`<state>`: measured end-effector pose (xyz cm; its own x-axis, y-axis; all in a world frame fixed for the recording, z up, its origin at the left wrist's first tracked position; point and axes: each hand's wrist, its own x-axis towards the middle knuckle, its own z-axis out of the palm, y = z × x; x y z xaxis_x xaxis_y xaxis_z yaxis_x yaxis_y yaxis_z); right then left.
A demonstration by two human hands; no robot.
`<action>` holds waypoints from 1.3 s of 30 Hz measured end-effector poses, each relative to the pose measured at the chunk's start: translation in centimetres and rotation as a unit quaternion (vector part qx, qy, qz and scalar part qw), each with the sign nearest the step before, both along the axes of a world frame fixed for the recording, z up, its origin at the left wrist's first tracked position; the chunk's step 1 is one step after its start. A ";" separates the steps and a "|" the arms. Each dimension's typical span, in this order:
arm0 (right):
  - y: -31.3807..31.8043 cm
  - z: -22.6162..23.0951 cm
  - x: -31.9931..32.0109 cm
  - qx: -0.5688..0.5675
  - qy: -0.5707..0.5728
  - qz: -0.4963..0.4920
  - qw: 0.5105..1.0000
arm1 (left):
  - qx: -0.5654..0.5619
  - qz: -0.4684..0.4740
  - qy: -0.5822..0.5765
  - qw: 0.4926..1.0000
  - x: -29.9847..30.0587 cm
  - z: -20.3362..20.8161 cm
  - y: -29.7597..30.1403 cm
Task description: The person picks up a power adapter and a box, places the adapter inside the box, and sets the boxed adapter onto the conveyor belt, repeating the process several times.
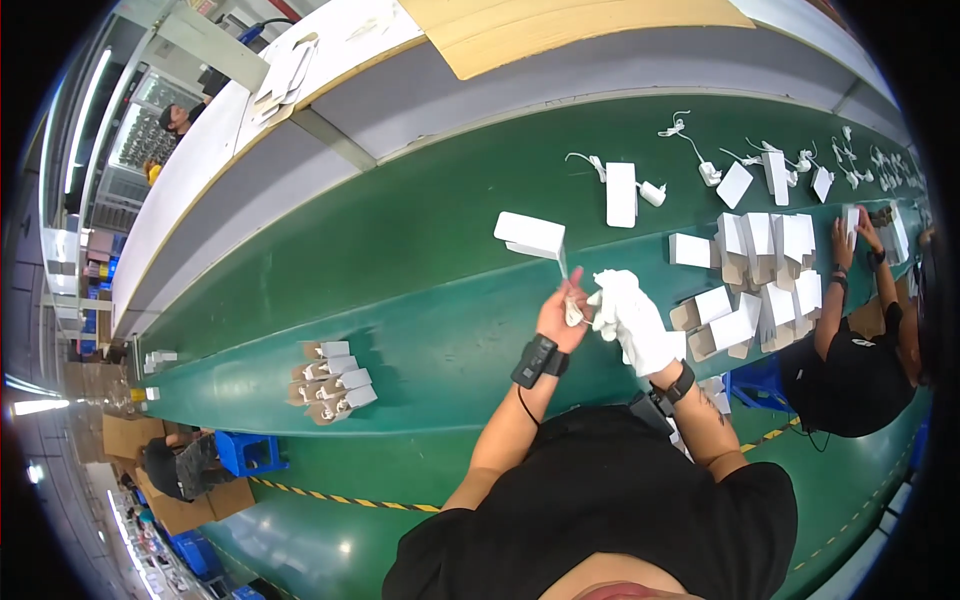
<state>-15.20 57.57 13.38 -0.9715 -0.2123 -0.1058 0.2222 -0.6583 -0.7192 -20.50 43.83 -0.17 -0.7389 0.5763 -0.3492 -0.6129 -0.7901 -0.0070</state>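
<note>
Currently, at the left, a cluster of open white cardboard boxes with brown insides (335, 383) is standing on the green worktop (450, 340). Next, a white rectangular cardboard box (530, 235) is showing just beyond my bare left hand (558, 310), which is holding a small white bundled cable (573, 313). My white-gloved right hand (633, 320) is hovering beside it; I cannot tell whether it is gripping anything. More white boxes (765, 245) are standing farther right.

A table (450, 340) stretches before the person. On it, boxes (335, 382) cluster at left and a larger group of boxes (762, 240) stands at right, the left hand (560, 312) and right hand (635, 322) between them. Chargers (710, 174) lie behind the larger group. Farther back, cardboard (570, 30) lies on a bench (350, 50).
</note>
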 end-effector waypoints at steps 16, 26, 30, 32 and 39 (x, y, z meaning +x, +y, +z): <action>2.2 -3.6 -3.4 0.307 -0.036 -0.069 0.948 | -0.446 0.092 -0.034 0.890 -5.0 -2.4 -1.8; 4.3 1.0 -1.9 0.013 -0.076 -0.017 0.997 | -0.881 -0.158 -0.089 0.438 -21.3 0.1 3.3; 6.4 2.7 -0.6 -0.087 -0.140 0.021 0.986 | -0.825 -0.220 0.136 0.503 -18.6 -2.3 -0.7; 7.6 3.5 -0.9 -0.118 -0.162 0.052 0.978 | -0.550 -0.193 0.363 0.727 -17.8 -2.3 -5.7; 7.9 3.2 -0.9 -0.206 -0.240 0.218 0.923 | -0.507 -0.250 0.591 0.575 -10.2 7.2 -6.9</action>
<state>-16.13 65.45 16.60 -0.6463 -0.6908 -0.3241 0.7589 -0.6264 -0.1781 -30.70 36.96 7.01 -0.6361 0.7626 -0.1175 0.1323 0.2578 0.9571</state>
